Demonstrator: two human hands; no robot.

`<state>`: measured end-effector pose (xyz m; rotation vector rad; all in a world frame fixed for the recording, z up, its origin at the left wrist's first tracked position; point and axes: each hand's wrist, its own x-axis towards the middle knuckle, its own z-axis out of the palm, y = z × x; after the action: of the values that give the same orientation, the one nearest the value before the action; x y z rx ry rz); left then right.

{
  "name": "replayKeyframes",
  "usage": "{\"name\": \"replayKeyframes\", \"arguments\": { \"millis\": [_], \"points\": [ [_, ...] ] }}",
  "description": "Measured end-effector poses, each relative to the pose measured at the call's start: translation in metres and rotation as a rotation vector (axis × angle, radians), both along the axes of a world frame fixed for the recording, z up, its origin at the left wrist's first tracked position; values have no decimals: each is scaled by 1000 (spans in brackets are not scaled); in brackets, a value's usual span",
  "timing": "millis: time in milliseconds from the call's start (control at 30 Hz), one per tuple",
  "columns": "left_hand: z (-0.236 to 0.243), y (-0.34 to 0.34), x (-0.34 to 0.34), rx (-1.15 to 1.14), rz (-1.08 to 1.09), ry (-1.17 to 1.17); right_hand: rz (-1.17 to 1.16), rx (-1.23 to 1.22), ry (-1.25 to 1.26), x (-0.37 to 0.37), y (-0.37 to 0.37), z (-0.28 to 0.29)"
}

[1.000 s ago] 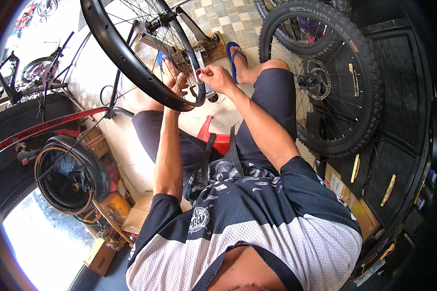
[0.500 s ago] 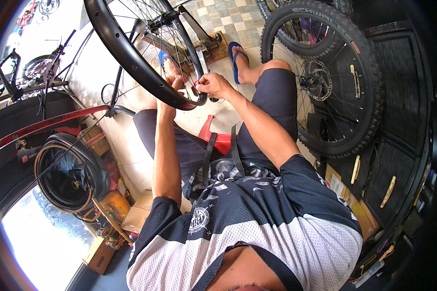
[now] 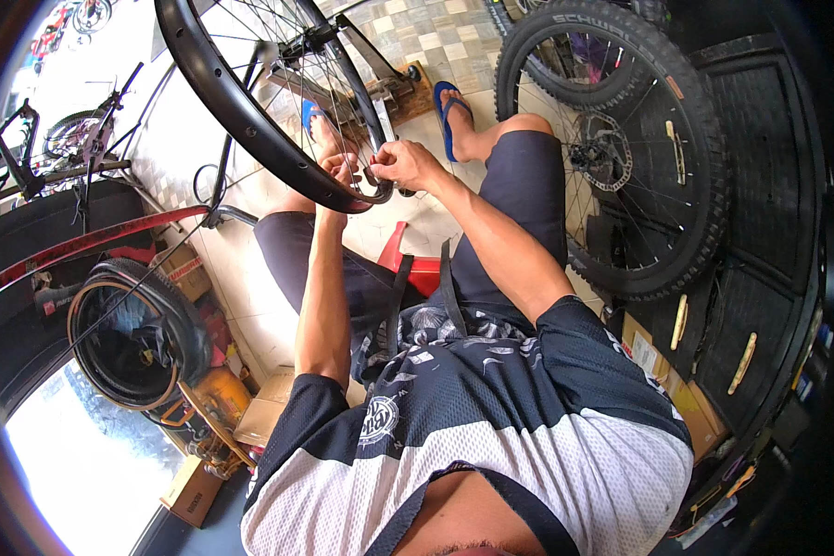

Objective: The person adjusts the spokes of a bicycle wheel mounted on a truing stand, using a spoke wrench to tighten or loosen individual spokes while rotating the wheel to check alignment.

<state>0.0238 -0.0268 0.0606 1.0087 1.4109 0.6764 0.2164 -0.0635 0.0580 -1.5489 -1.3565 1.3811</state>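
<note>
A bare black bicycle wheel rim (image 3: 241,116), laced with thin spokes, stands upright in front of me in a metal wheel stand (image 3: 375,56). My right hand (image 3: 408,165) is closed at the rim's near right edge, pinching a small red tool (image 3: 373,165) whose shape is mostly hidden by the fingers. Between the rim's two sides, among the spokes, is my left hand (image 3: 341,169). Its fingers are curled and close to my right fingertips; the rim and spokes partly cover it, and whatever it pinches is too small to make out.
A large knobby-tyred wheel with a disc rotor (image 3: 605,153) leans against black drawers (image 3: 760,315) on my right. At left are a red frame tube (image 3: 93,243), stacked tyres (image 3: 125,343) and cardboard boxes (image 3: 192,491). A red stool (image 3: 423,275) is beneath me.
My left hand has shifted slightly down and right among the spokes, with its curled fingers showing more. My right hand stays pinched at the rim, almost unmoved.
</note>
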Motion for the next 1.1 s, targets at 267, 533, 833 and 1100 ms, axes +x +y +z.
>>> {"name": "replayKeyframes", "arguments": {
  "millis": [267,533,833,1100],
  "points": [
    [-16,8,-1,-99,-74,-79,-53,62,-22,-3,0,-9],
    [-7,7,1,-60,-92,-35,-20,49,68,-4,-1,-6],
    [1,1,0,-105,-145,80,19,93,-4,-3,-1,-7],
    [-8,5,3,-26,-146,269,25,5,110,-5,4,-29]
  ]
}}
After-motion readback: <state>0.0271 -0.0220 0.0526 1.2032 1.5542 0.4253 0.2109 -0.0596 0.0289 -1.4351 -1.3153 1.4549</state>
